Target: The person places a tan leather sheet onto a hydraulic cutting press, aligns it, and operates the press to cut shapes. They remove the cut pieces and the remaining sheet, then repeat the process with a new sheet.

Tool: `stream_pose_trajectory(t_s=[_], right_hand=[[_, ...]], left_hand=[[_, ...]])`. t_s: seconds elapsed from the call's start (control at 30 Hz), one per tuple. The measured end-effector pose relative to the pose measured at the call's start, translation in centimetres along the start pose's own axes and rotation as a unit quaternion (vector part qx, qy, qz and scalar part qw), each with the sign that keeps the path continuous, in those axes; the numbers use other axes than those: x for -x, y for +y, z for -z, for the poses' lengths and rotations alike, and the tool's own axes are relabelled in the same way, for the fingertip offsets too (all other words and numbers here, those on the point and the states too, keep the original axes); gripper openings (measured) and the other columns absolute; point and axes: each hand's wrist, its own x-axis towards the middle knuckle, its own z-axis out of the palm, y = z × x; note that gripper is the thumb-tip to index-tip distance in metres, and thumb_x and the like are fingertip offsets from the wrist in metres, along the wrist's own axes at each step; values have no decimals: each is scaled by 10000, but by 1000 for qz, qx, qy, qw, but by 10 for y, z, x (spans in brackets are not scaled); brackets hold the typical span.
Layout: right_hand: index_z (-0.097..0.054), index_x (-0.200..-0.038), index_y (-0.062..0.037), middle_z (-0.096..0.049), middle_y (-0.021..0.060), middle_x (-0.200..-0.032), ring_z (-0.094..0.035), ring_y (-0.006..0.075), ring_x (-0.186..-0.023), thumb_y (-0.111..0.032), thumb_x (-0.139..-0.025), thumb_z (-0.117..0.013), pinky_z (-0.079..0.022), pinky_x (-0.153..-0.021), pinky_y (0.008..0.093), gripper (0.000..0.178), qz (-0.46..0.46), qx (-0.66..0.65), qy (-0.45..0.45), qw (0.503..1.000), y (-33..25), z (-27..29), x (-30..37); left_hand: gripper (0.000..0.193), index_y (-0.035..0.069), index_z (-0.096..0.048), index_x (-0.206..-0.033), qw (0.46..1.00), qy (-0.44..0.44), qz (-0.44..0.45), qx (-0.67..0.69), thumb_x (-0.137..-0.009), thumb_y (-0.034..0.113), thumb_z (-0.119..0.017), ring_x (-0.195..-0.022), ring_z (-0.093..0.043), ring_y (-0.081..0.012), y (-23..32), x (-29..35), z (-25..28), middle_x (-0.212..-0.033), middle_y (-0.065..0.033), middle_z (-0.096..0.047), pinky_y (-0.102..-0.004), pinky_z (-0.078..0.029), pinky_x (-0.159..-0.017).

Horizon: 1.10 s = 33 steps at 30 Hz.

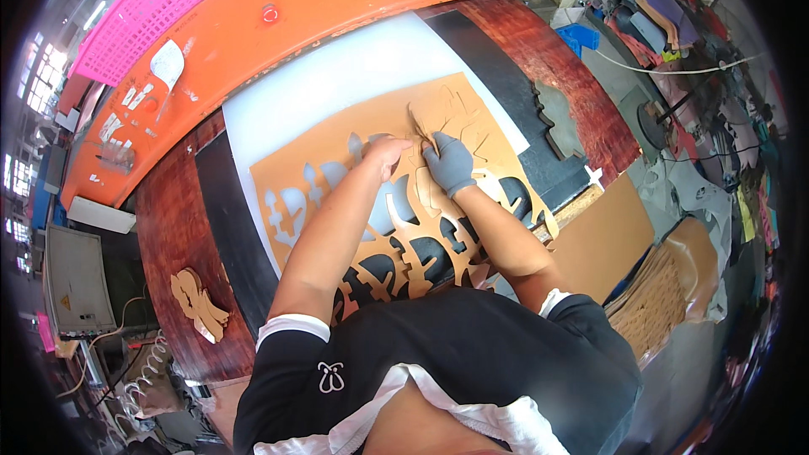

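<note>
A tan leather-like sheet (345, 131) with many cut-out openings lies over a white cutting board (379, 55). Above its far middle, my right hand (450, 164), in a grey glove, is closed on thin tan cut pieces (419, 125) that stand up on edge. My bare left hand (388, 154) is just left of them, its fingers drawn together and pointing at the pieces; what its fingertips pinch is hidden. Around both hands are cut outlines, some with their pieces in place. The sheet's near part hangs in a web of strips towards my body.
An orange machine beam (337, 13) spans the far side, with a pink basket (156, 8) on it. A small stack of tan pieces (200, 307) rests on the reddish table at left. A dark jagged-edged plate (558, 122) lies at right; more sheets (653, 312) are piled beyond.
</note>
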Motion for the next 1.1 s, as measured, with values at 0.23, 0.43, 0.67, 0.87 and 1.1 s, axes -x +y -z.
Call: stream_pose_trajectory(t_s=[0.23,0.43,0.67,0.87,1.1], right_hand=[[-595,-896,-36,-639,163,-834,-597,340,-826,-465,-781,-581,-466,-720,409,444,52,-4,-65,996,-12,9,8],[-593,-828,-16,-627,186,-789,-601,339,-785,-393,-786,-586,-446,-688,395,379,-89,-140,-89,982,-12,9,-5],[-640,-887,-31,-655,135,-804,-614,226,-752,-270,-847,-547,-468,-688,332,259,21,-2,19,1000,44,-18,-8],[-610,-927,-25,-574,44,-815,-553,152,-746,-175,-879,-524,-462,-685,280,180,-45,-307,-10,951,86,38,-13],[-563,-1111,-28,-568,67,-1054,-532,181,-961,-319,-927,-463,-390,-907,306,358,-181,-441,180,861,3,147,-9]], left_hand=[[237,-16,-551,-1063,978,-58,-38,196,-907,158,-510,-878,-611,-180,-13,10,-4,-986,-123,-629,-296,-498,-804],[244,12,-557,-1061,971,-92,-54,213,-903,197,-542,-903,-594,-155,-3,34,-6,-949,-91,-625,-270,-475,-806],[419,53,-524,-1155,646,291,-551,-441,-772,186,-631,-1132,-462,-334,-19,36,16,-1208,-163,-506,-423,-393,-903],[611,119,-307,-1402,762,142,-294,-559,-871,383,-455,-1393,-80,-274,-49,18,49,-1502,-74,-177,-509,-28,-1101],[580,141,-362,-1347,758,215,-291,-543,-845,408,-479,-1357,-166,-291,-53,-3,42,-1465,-70,-241,-596,-103,-1033]])
